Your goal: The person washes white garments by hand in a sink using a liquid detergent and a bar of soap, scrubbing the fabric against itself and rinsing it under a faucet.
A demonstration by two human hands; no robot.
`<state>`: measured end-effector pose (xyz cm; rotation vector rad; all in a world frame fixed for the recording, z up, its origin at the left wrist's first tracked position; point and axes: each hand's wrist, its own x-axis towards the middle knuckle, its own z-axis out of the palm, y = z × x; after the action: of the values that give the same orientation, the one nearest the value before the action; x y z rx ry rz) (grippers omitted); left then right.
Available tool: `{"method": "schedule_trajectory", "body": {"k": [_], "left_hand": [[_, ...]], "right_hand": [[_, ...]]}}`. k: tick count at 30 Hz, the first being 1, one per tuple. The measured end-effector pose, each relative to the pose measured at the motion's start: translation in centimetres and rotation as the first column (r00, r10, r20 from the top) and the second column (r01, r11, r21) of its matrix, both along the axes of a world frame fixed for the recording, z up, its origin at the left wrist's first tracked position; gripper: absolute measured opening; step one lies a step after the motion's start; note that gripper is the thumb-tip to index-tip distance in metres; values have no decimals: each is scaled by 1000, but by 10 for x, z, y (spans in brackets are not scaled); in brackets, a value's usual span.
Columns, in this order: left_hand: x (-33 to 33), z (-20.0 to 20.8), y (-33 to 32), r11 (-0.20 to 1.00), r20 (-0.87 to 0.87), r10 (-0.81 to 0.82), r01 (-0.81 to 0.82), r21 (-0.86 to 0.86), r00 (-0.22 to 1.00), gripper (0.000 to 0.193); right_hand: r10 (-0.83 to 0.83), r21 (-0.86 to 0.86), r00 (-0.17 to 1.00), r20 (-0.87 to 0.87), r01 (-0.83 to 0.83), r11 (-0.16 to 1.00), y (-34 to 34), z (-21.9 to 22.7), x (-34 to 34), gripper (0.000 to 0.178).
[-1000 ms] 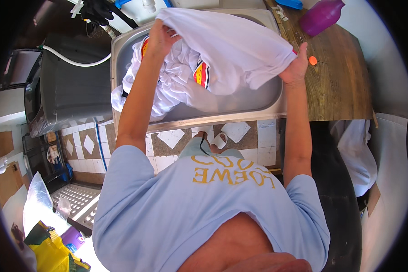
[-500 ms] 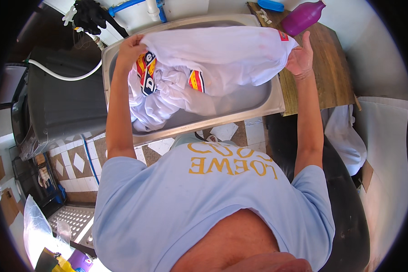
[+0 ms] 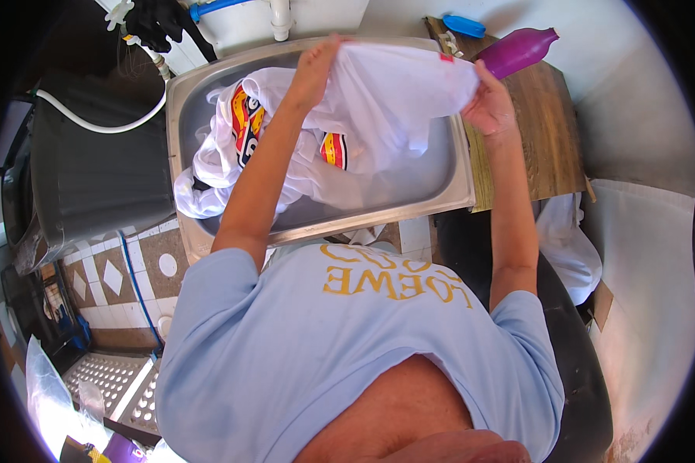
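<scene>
A wet white garment [image 3: 390, 92] with red, yellow and black printed patches lies partly bunched in a steel sink basin [image 3: 459, 166] that holds cloudy water. Above the far side of the basin, my left hand [image 3: 314, 73] grips the garment's upper edge. My right hand [image 3: 490, 104] has hold of the end at the right, its thumb on top and its other fingers mostly behind the cloth. Between the two hands the fabric hangs stretched, with a small red tag near the right end. The bunched rest sits in the left half of the basin.
A purple bottle [image 3: 517, 52] lies on the wooden board [image 3: 544, 131] right of the sink, near a blue plastic item [image 3: 464, 26]. A white hose [image 3: 100, 127] curves over a dark bin-like container [image 3: 104, 166] at the left. A white pipe [image 3: 280, 19] stands behind the basin.
My left hand has moved right along the garment, nearer to my right hand, so the stretched span is shorter. My right thumb has come down onto the cloth. More bunched fabric shows at the left.
</scene>
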<state>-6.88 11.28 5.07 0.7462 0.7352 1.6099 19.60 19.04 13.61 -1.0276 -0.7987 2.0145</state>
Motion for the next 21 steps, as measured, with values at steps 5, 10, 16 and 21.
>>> {"method": "schedule_trajectory", "body": {"k": [5, 10, 16, 21], "left_hand": [[89, 20, 22, 980, 83, -85, 68, 186, 993, 47], [170, 3, 4, 796, -751, 591, -61, 602, 295, 30], [112, -26, 44, 765, -748, 611, -434, 476, 257, 18], [163, -46, 42, 807, -760, 578, -347, 478, 299, 14]], "right_hand": [[45, -95, 986, -162, -61, 994, 13, -105, -31, 37], [143, 529, 974, -174, -31, 848, -16, -165, -20, 32], [-29, -236, 978, -205, -21, 971, -20, -118, -69, 33], [271, 36, 833, -482, -291, 956, 17, -163, -27, 38]]}}
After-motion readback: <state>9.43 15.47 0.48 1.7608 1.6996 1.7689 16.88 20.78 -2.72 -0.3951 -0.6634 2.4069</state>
